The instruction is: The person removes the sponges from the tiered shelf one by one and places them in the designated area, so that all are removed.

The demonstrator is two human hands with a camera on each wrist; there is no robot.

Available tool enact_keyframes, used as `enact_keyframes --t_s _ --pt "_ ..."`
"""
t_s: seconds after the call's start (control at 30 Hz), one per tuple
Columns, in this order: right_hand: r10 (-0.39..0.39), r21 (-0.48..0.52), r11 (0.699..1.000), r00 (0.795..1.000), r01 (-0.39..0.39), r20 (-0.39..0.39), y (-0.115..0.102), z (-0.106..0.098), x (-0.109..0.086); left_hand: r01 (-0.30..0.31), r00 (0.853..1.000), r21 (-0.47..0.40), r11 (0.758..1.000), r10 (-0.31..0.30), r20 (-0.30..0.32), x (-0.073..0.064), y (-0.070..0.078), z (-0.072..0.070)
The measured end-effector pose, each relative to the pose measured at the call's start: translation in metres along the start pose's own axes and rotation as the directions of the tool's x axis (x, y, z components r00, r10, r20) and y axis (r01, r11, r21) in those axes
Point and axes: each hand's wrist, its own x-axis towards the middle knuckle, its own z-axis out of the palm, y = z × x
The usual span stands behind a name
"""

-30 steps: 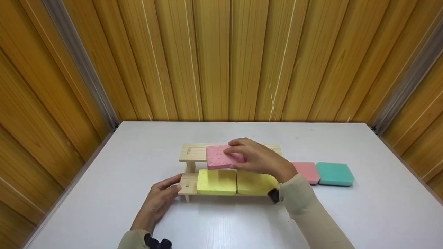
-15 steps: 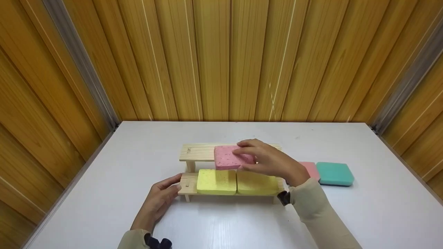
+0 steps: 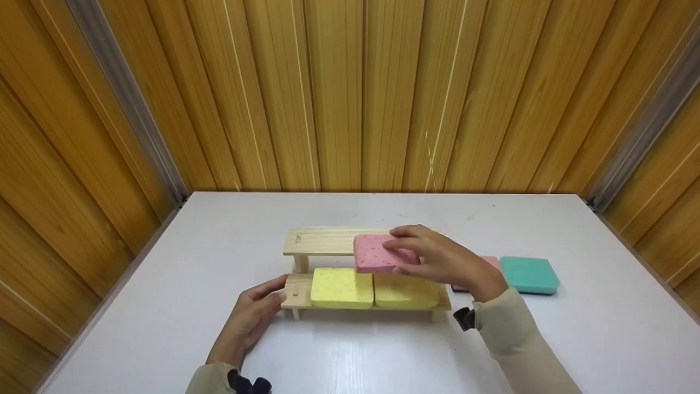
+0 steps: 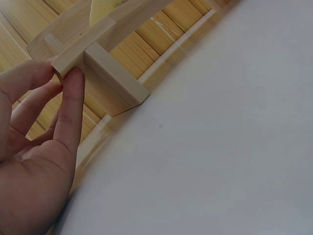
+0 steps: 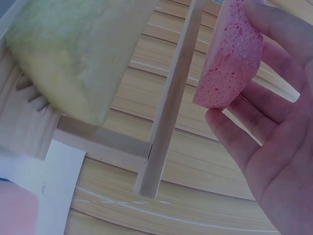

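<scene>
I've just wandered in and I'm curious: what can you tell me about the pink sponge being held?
The pink sponge is a thick, rounded-cornered slab, pitted with small holes. The right hand grips its right end. It looks roughly level, held above the upper board of the wooden stand; the right wrist view shows a gap between them.

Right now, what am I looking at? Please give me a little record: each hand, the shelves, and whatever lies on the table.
Left hand: pinches the left end of the lower wooden shelf
Right hand: holds a pink sponge, apart from the upper wooden shelf
On lower shelf: two yellow sponges, side by side
On white table: a teal pad and a salmon-pink pad, the latter partly hidden
</scene>
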Motion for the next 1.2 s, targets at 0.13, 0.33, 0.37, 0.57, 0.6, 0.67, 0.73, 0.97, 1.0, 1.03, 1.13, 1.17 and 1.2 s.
enact_keyframes --t_s 0.13,0.33,0.37,0.57,0.6,0.67,0.73,0.97,1.0,1.03,1.13,1.17,1.2 --pt "-0.02 -0.001 1.0 1.0 0.02 -0.024 0.003 -0.003 -0.007 0.004 1.0 0.004 1.0 -0.004 0.002 0.0 0.0 -0.001" --pt "-0.024 -0.016 1.0 0.999 0.024 -0.046 0.006 -0.006 -0.015 0.006 1.0 -0.005 1.0 -0.006 0.018 -0.001 0.0 -0.002" --pt "-0.024 -0.018 1.0 0.999 0.023 -0.049 0.006 -0.006 -0.016 0.006 1.0 -0.009 1.0 -0.006 0.018 -0.001 0.0 -0.002" --pt "-0.01 -0.008 1.0 0.997 0.01 -0.07 0.01 -0.007 -0.024 0.011 1.0 -0.014 1.0 -0.011 0.01 -0.001 0.001 -0.001" --pt "-0.01 -0.006 1.0 0.997 0.009 -0.075 0.01 -0.007 -0.026 0.012 1.0 -0.013 1.0 -0.012 0.009 -0.001 0.0 -0.001" --pt "-0.012 -0.006 1.0 0.996 0.012 -0.087 0.011 -0.007 -0.028 0.013 1.0 -0.014 1.0 -0.013 0.004 -0.001 0.001 -0.001" --pt "-0.013 -0.008 1.0 0.995 0.012 -0.098 0.012 -0.008 -0.03 0.013 1.0 -0.015 1.0 -0.013 0.003 -0.001 0.001 -0.001" --pt "0.001 -0.028 1.0 0.993 -0.005 -0.115 0.017 -0.009 -0.037 0.005 1.0 -0.012 1.0 -0.005 0.006 0.001 0.001 -0.001" --pt "0.006 -0.027 1.0 0.993 -0.01 -0.115 0.017 -0.009 -0.038 0.004 1.0 -0.012 1.0 -0.004 0.006 0.001 0.001 -0.001" --pt "0.011 -0.025 1.0 0.993 -0.014 -0.114 0.017 -0.009 -0.039 0.005 1.0 -0.011 1.0 -0.004 0.006 0.001 0.0 -0.001" --pt "0.017 -0.019 1.0 0.992 -0.02 -0.121 0.018 -0.01 -0.042 0.004 1.0 0.004 1.0 -0.005 0.021 0.002 -0.001 -0.002" --pt "0.021 -0.015 1.0 0.992 -0.023 -0.125 0.019 -0.01 -0.043 0.004 1.0 0.009 1.0 -0.005 0.029 0.002 -0.001 -0.002" --pt "0.026 -0.011 1.0 0.992 -0.028 -0.127 0.019 -0.01 -0.045 0.004 0.999 0.012 1.0 -0.004 0.036 0.002 -0.001 -0.002"
